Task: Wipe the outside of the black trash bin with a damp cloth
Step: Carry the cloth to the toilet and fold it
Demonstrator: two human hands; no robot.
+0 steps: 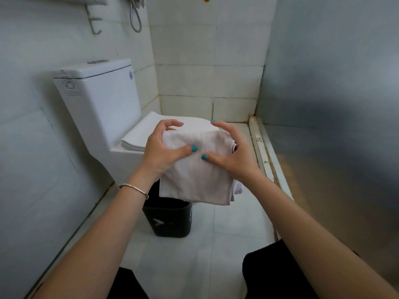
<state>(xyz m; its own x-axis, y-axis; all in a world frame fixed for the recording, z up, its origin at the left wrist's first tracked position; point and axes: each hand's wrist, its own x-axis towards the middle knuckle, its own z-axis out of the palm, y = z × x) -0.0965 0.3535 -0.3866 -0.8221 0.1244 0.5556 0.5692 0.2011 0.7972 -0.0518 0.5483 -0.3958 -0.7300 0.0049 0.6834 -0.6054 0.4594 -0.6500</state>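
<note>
A pale folded cloth [194, 173] hangs in the air in front of me, held by both hands. My left hand [160, 152] grips its left edge with the thumb pressed on the front. My right hand [228, 156] holds its right side, thumb on the front and fingers curled over the top. Below the cloth stands the black trash bin [168, 221] on the floor, beside the toilet. The cloth hides the bin's upper rear part. Neither hand nor the cloth touches the bin.
A white toilet [101, 104] with its lid down stands against the left wall, just behind the bin. A raised threshold [265, 156] runs along the right, with a grey panel beyond. White floor tiles [216, 234] surround the bin. My dark-clothed knees [269, 275] are at the bottom.
</note>
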